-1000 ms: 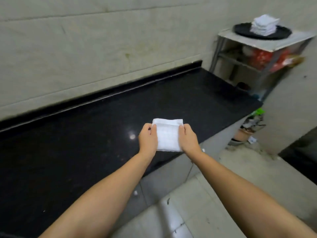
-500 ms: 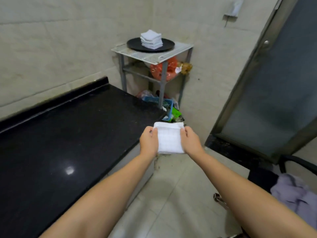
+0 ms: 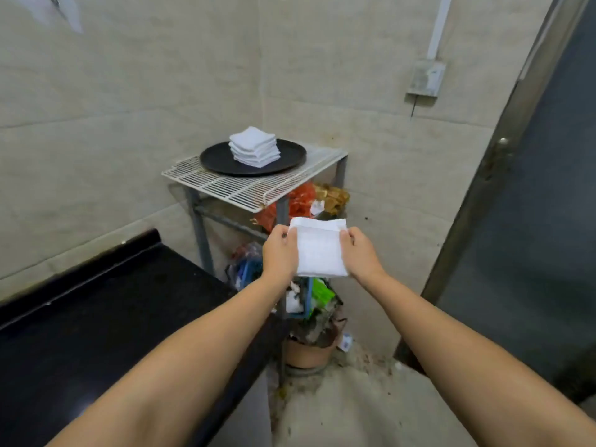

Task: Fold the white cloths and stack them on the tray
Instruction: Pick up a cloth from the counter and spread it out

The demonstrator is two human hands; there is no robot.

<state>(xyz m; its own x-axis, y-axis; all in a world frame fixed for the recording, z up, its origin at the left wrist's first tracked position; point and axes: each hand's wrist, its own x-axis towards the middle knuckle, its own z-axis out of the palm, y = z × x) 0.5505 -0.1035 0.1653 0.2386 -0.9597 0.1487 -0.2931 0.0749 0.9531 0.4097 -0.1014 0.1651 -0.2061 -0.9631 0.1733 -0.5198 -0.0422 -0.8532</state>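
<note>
Both hands' grip (image 3: 280, 250) (image 3: 361, 253) still on folded cloth (image 3: 319, 250), tray (image 3: 222, 161) now nearer ahead

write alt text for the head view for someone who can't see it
Both hands, left hand and right hand, grip a folded white cloth by its side edges. Ahead, a round black tray on a white wire rack holds a stack of folded white cloths.

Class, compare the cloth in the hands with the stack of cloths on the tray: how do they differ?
The held cloth is a single piece; the stack is several layers. The held cloth hangs in the air, pinched by the left hand and right hand; the stack rests on the black tray. Both are white and folded square.
</note>
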